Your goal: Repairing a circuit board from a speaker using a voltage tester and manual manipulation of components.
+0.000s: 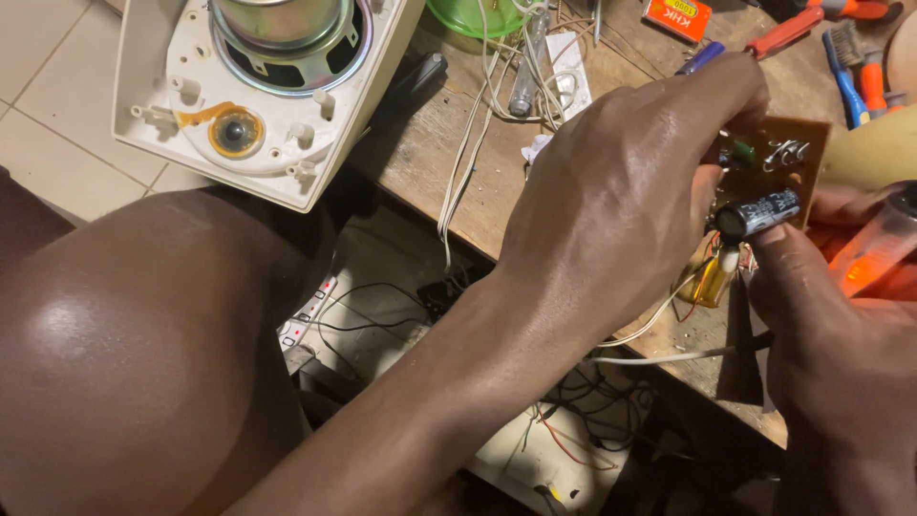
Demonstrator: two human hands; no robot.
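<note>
My left hand (621, 182) reaches over the wooden bench (430, 143) and pinches a small brown circuit board (778, 158) by its left edge. A black cylindrical capacitor (759, 212) and a green part sit on the board, and thin white wires (669, 315) hang from it. My right hand (841, 354) comes up from the lower right, its thumb tip just under the capacitor. Its fingers wrap a translucent tool handle (879, 248) that glows orange; the tool's tip is hidden. A pale yellow rounded object (874, 148) lies just right of the board.
A white speaker housing (258, 96) with a round driver overhangs the bench's left end. White cables (478, 124), a green bowl (468, 14), an orange box (676, 17) and red and blue screwdrivers (841, 57) clutter the back. A power strip (306, 315) and tangled wires lie on the floor beside my knee (143, 363).
</note>
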